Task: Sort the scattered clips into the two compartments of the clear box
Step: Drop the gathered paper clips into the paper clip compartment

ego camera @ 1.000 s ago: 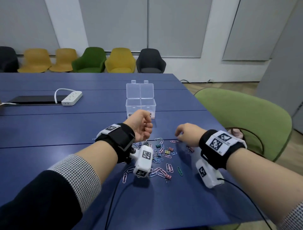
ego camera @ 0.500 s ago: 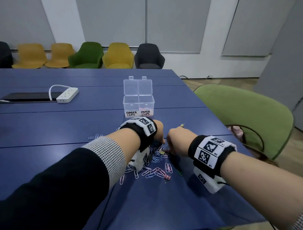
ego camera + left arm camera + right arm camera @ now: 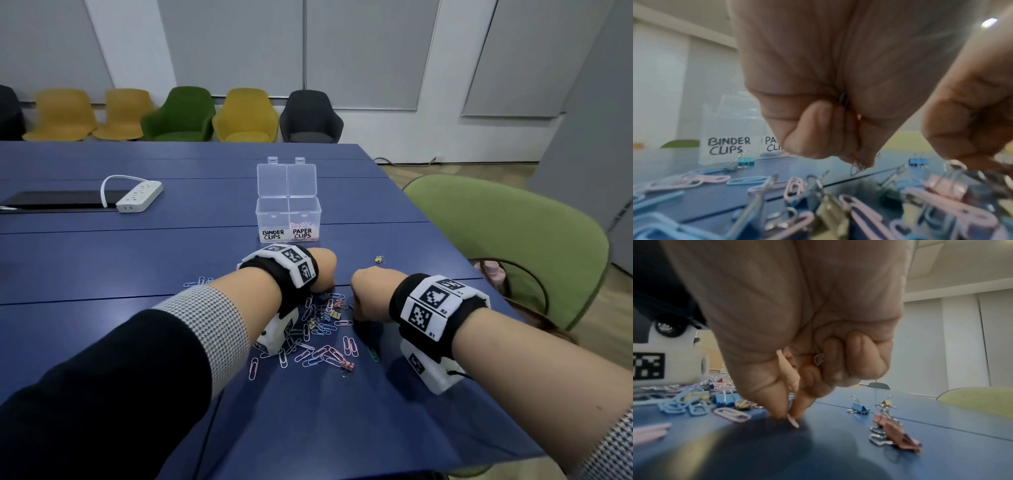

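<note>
The clear box [image 3: 288, 219] stands open on the blue table, labelled BINDER CLIPS on the left and PAPER CLIPS on the right; pink paper clips lie in the right compartment. Coloured paper clips and binder clips form a pile [image 3: 322, 339] in front of it. My left hand [image 3: 323, 274] is down on the pile's far side, its fingers [image 3: 813, 129] curled round a clip, with a wire loop [image 3: 857, 167] at their tips. My right hand [image 3: 370, 294] holds a paper clip [image 3: 819, 359] in its curled fingers, while thumb and forefinger pinch a pink clip [image 3: 793, 421] off the table.
A lone yellow binder clip [image 3: 379, 259] lies right of the box, a pink one [image 3: 347, 366] at the pile's near edge. A white power strip [image 3: 138, 196] and a dark flat panel [image 3: 58, 200] sit far left. A green chair [image 3: 507, 250] stands by the table's right edge.
My left hand came down from in front of the box onto the pile. My right hand shifted left to the pile's edge and its fingertips reached the table.
</note>
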A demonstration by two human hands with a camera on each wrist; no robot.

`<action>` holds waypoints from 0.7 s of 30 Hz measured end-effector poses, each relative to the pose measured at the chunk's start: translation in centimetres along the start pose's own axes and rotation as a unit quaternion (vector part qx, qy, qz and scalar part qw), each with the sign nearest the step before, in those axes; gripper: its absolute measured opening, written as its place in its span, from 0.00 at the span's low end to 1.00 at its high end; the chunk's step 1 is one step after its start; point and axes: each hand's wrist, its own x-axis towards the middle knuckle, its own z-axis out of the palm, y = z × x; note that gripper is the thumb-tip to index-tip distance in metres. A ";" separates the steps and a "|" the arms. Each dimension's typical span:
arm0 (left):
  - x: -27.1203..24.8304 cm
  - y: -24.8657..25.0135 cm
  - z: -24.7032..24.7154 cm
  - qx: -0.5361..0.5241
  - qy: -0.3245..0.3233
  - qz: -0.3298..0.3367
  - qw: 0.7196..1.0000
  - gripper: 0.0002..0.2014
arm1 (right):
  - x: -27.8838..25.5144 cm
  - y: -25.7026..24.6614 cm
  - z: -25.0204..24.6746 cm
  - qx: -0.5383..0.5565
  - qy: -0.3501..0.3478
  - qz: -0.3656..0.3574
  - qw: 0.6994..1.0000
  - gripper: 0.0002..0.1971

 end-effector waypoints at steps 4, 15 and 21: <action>-1.4 -1.8 -1.0 -0.237 0.040 -0.007 0.971 0.12 | -0.2 0.4 0.2 0.024 0.004 -0.004 1.000 0.18; -5.0 -6.5 -0.4 -0.936 -0.057 -0.006 0.347 0.06 | -2.5 4.1 0.5 0.855 -0.052 -0.047 0.515 0.07; -5.3 -5.9 0.3 -0.875 -0.090 -0.053 0.472 0.15 | -2.3 4.0 1.3 0.905 -0.054 -0.022 0.422 0.08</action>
